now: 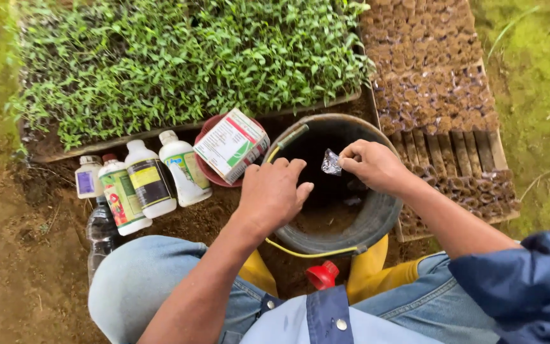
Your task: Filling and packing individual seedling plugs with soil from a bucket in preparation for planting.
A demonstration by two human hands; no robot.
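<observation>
Packet (pixel 331 163) – one, pinched in right hand (pixel 373 167) over one bucket (pixel 377 220); left hand (pixel 274 194) loosely curled, empty – four bottles (pixel 150 178) beside.

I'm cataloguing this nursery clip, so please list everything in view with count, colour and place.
seedling tray: one, green, top left
soil-filled pots: many, brown, top right on slats
bucket: one, black, centre
carton: one, white, red and green, in a red bowl
bottles: four standing, white, left of bucket
dark bottle: one, lying lower left
red cap: one, below bucket
clear packet: one, over bucket
left hand: on bucket rim
right hand: pinching packet
</observation>
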